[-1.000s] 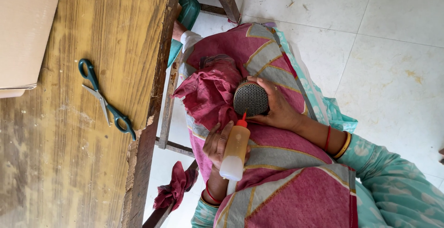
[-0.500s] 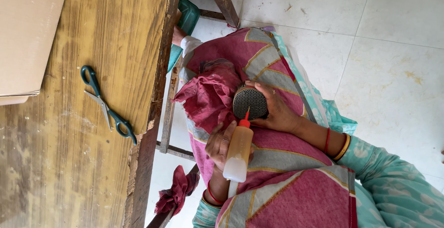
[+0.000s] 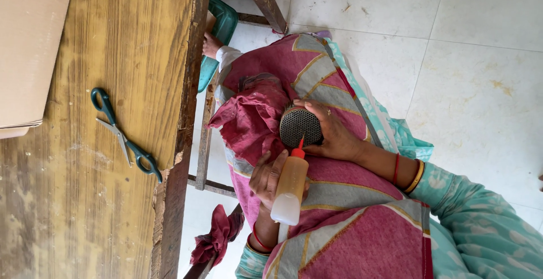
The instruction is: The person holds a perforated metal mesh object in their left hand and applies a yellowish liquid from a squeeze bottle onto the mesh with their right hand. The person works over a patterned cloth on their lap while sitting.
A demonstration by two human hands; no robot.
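A seated person works over a lap draped in pink-and-grey patterned cloth [image 3: 350, 228], beside the long edge of a worn yellowish wooden table [image 3: 79, 211]. The right hand [image 3: 334, 137] is wrapped around a small round dark piece with a perforated metal mesh face [image 3: 301, 125], fingers curled over its far side. The piece sits at the middle of the lap, pressed against a bunched dark-red cloth [image 3: 251, 118]. The left hand [image 3: 268, 178] is clenched on a translucent plastic squeeze bottle of amber liquid with a red nozzle [image 3: 289, 191]. The red tip points up at the lower rim of the mesh and appears to touch it.

Over the last second little has moved. The bottle has edged only slightly and its nozzle stays at the mesh, while both hands keep the same firm hold. That suggests the work at the mesh face is under way rather than starting or ending. Whether any liquid is coming out cannot be told from here.

On the table a pair of green-handled scissors [image 3: 125, 143] lies shut near the edge closest to the person. A flat sheet of brown cardboard [image 3: 28, 47] rests at the far corner. A teal plastic container [image 3: 223, 27] sits under the table's edge, near the person's foot. A second scrap of dark-red cloth [image 3: 218, 238] hangs by the table's frame, above the pale tiled floor [image 3: 481, 87].
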